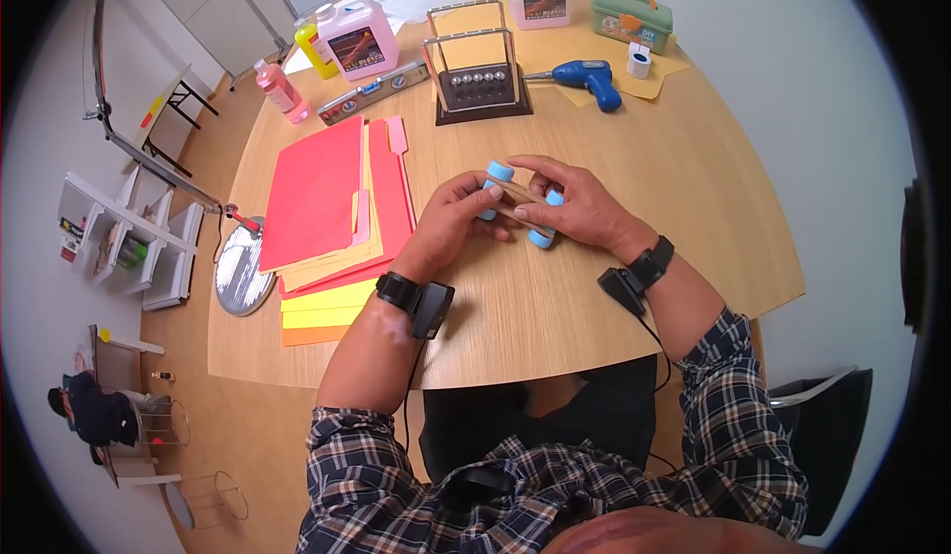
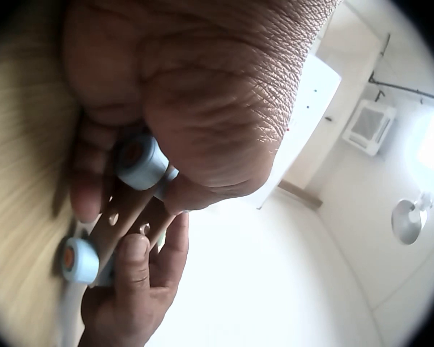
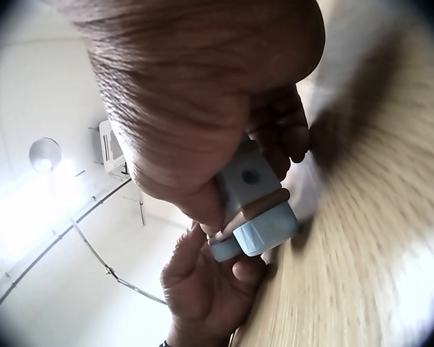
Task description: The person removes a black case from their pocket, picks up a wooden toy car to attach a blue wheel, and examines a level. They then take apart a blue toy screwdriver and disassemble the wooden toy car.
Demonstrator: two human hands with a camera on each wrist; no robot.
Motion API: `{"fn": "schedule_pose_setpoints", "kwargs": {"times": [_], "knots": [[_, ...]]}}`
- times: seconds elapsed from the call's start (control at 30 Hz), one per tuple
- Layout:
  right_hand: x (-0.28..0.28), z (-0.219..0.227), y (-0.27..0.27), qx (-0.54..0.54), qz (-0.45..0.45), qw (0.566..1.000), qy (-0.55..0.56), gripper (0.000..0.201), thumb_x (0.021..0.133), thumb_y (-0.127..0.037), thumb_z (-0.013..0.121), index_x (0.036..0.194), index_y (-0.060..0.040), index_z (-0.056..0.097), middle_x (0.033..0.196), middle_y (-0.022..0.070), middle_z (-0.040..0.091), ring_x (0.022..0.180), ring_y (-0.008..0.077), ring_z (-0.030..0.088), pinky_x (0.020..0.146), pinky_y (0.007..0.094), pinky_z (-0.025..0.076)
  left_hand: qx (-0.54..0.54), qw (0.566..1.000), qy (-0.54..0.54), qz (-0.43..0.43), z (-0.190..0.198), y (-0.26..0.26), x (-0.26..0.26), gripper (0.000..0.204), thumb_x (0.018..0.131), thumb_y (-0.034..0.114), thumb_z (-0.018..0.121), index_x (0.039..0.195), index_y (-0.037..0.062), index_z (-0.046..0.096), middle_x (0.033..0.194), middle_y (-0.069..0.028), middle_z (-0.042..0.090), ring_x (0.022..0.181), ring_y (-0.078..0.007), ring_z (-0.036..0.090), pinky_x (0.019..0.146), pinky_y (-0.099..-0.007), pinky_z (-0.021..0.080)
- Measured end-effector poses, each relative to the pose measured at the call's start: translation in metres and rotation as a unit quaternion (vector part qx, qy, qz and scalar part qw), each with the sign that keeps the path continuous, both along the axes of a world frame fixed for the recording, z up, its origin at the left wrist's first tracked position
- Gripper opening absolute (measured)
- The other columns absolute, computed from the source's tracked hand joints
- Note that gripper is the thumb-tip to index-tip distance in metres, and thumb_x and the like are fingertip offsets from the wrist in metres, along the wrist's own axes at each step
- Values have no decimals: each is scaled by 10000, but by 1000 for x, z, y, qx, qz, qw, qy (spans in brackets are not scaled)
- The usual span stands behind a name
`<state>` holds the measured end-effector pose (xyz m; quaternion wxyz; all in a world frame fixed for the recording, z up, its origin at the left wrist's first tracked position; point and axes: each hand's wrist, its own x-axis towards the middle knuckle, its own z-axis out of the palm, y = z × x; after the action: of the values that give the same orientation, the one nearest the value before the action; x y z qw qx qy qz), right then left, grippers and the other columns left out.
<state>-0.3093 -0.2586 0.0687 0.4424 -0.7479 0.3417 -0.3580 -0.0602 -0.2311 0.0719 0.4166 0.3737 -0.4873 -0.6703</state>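
Both hands hold one small toy assembly over the table: wooden bars (image 1: 523, 194) with holes along them, joined to light-blue end pieces (image 1: 500, 171). The left hand (image 1: 451, 222) grips its left end, thumb on top by the blue piece. At the other end, the right hand (image 1: 589, 212) pinches the assembly, its thumb on the wood and its index finger arched above. In the left wrist view, a blue round piece (image 2: 79, 261) has an orange centre. A blue block (image 3: 249, 181) with a dark hole shows under the right hand in the right wrist view.
Red and yellow folders (image 1: 312, 193) lie left of the hands. Behind stand a Newton's cradle (image 1: 483, 89), a spirit level (image 1: 371, 94), a blue electric screwdriver (image 1: 594, 79), pink jugs (image 1: 362, 44), bottles (image 1: 282, 92) and a green toolbox (image 1: 629, 21). The table's edge (image 1: 515, 386) is near the torso.
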Motion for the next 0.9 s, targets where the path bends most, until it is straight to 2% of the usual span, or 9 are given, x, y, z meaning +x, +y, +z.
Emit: {"fn": "schedule_pose_setpoints", "kwargs": {"times": [0.27,0.63,0.9], "knots": [[3,-3,1,1,19,998,-51,571,969,-214,835,1513,-152,674,928,-17,617,844,98,566,787,268,511,7,999,34,-15,2,0,0,304,1114,235,636,1308,2,657,1095,-119,766,950,-222,771,809,-337,641],[4,-1,3,-8,19,999,-50,528,976,-166,810,1487,-115,689,908,-17,611,820,86,556,743,263,506,6,1000,27,-11,-4,-1,2,283,1094,215,664,1277,-1,662,1113,-120,757,965,-219,766,867,-362,652],[6,1,5,-17,17,998,-65,485,963,-130,818,1439,-115,722,851,-36,588,762,68,535,685,257,490,-17,999,19,29,8,8,-8,413,1075,258,717,1384,11,600,1196,-130,731,1015,-232,760,854,-374,657]]}}
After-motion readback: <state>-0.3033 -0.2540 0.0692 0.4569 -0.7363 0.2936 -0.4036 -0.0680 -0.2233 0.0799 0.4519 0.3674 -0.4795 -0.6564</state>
